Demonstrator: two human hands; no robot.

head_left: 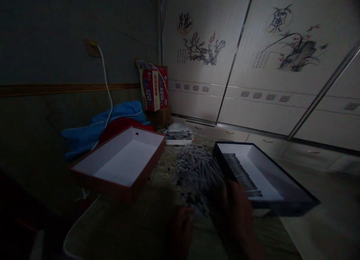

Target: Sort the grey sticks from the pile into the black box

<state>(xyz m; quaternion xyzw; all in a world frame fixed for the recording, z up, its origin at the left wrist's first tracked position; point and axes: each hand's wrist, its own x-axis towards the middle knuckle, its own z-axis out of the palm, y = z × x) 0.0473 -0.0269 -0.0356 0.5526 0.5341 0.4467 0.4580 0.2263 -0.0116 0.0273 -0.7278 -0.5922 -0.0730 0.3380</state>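
A loose heap of slim, clear tube-like sticks (197, 166), much like pen barrels, lies on the table between two open boxes. In the dark box (284, 177) on the right, a row of similar sticks (242, 173) with dark ends lies side by side along the left wall. My right hand (240, 207) is at the heap's right edge, beside the dark box's near left corner; its fingers are dim and blurred. Near the heap's front edge, my left hand (184, 222) has its fingers curled in; whatever they hold is too dark to make out.
A reddish-brown box (123, 158) with a white inside stands on the left of the table (135, 230). Behind the heap sits a white tray (178, 140) with more sticks. Blue cloth (112, 119), a red carton (154, 87) and a white cable (105, 76) are beyond.
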